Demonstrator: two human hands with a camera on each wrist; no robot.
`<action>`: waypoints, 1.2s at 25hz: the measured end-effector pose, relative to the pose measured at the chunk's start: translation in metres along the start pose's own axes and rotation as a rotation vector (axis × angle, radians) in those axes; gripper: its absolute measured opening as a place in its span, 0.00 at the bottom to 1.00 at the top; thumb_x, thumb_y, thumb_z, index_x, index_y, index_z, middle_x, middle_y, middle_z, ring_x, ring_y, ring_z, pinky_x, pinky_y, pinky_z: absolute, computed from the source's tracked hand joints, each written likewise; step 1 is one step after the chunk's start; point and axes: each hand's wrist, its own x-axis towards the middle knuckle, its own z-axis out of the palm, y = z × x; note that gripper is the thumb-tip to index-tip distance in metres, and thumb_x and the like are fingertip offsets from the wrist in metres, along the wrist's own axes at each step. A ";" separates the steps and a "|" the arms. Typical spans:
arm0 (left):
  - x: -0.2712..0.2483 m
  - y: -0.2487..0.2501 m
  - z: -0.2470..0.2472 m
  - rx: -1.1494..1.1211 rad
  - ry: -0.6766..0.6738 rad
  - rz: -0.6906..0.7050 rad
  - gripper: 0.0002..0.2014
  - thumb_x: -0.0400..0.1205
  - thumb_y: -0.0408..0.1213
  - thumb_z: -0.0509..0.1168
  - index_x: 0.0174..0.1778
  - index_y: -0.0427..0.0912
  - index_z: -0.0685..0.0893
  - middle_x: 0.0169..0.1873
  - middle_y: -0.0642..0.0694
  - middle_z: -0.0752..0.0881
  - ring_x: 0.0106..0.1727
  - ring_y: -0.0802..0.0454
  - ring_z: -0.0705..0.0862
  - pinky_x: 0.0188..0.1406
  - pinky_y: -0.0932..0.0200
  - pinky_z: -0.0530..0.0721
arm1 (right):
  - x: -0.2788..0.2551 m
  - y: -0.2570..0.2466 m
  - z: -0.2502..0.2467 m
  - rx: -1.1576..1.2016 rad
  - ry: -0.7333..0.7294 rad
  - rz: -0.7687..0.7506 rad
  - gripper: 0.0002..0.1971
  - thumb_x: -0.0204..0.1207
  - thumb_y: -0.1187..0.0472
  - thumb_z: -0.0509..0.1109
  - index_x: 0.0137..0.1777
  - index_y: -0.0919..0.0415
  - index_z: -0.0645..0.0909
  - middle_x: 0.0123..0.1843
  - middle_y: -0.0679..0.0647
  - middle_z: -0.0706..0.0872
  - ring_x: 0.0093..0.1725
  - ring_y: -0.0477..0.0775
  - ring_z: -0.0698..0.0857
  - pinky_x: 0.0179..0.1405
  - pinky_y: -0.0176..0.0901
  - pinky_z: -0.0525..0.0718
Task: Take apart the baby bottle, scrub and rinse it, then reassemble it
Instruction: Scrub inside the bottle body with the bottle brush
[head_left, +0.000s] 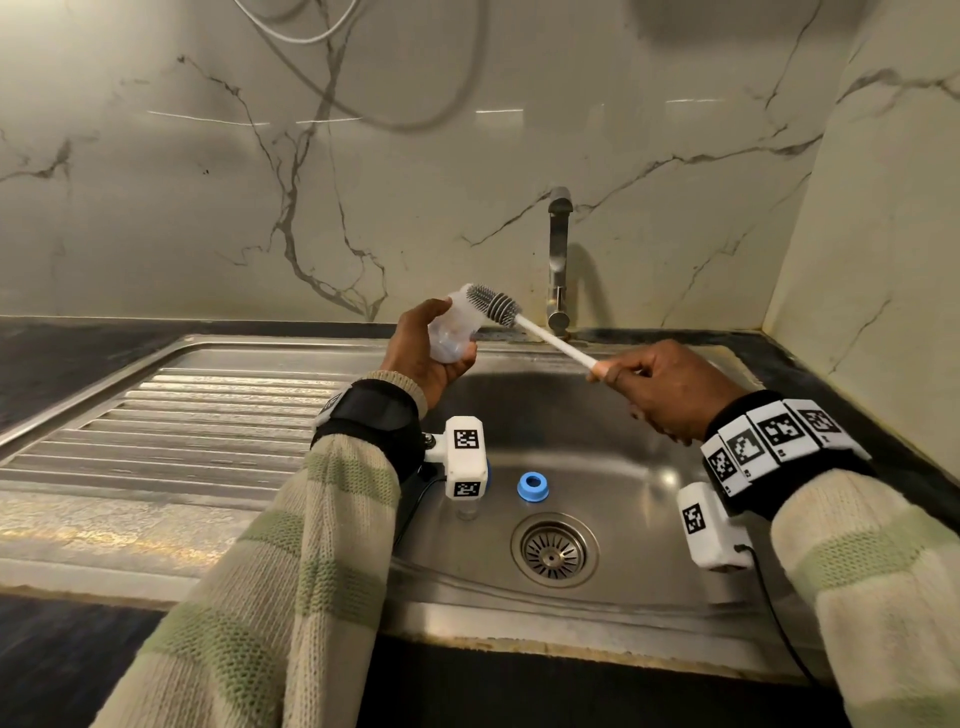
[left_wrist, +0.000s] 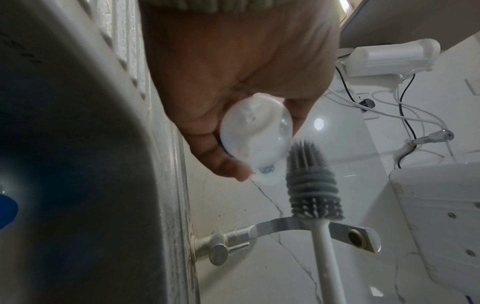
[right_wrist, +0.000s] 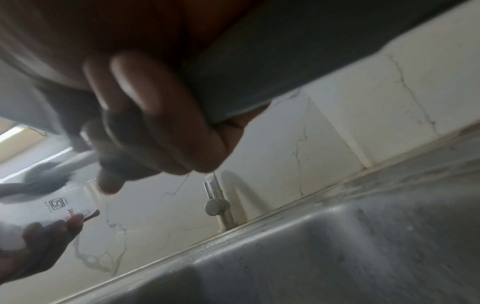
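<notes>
My left hand (head_left: 423, 345) grips the clear baby bottle body (head_left: 451, 332) above the sink's left rim, its open mouth tilted up and to the right. The bottle's base (left_wrist: 255, 136) faces the left wrist camera. My right hand (head_left: 652, 387) grips the end of a white-handled bottle brush (head_left: 545, 340). Its grey silicone head (head_left: 493, 304) lies just outside the bottle mouth, touching the rim. The same brush head (left_wrist: 309, 181) shows beside the bottle in the left wrist view. A blue screw ring (head_left: 533, 487) lies on the sink floor. The right wrist view is blurred.
The steel sink basin (head_left: 613, 415) has a drain (head_left: 554, 551) near its front. A steel tap (head_left: 558, 260) stands behind it, with no water running. A ribbed draining board (head_left: 171, 426) extends to the left. Marble wall panels close the back and right.
</notes>
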 end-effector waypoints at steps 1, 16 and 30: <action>0.000 0.000 0.000 0.015 0.023 0.014 0.23 0.82 0.41 0.66 0.71 0.37 0.76 0.59 0.34 0.82 0.47 0.43 0.84 0.40 0.55 0.88 | -0.001 0.000 -0.001 0.016 -0.033 0.016 0.12 0.81 0.45 0.65 0.53 0.46 0.88 0.24 0.52 0.79 0.13 0.41 0.70 0.12 0.31 0.67; 0.004 -0.001 0.002 0.080 0.060 -0.042 0.23 0.86 0.45 0.57 0.70 0.31 0.76 0.49 0.31 0.86 0.38 0.43 0.85 0.34 0.55 0.86 | -0.003 -0.006 0.001 -0.038 -0.041 -0.026 0.13 0.82 0.46 0.65 0.56 0.49 0.88 0.25 0.51 0.78 0.13 0.38 0.71 0.12 0.27 0.65; -0.003 0.000 0.005 0.010 0.018 -0.017 0.16 0.83 0.42 0.63 0.63 0.36 0.80 0.56 0.35 0.82 0.45 0.45 0.83 0.37 0.56 0.87 | -0.004 -0.009 0.002 0.024 -0.097 -0.006 0.12 0.81 0.45 0.66 0.52 0.47 0.89 0.25 0.53 0.78 0.13 0.40 0.69 0.12 0.31 0.66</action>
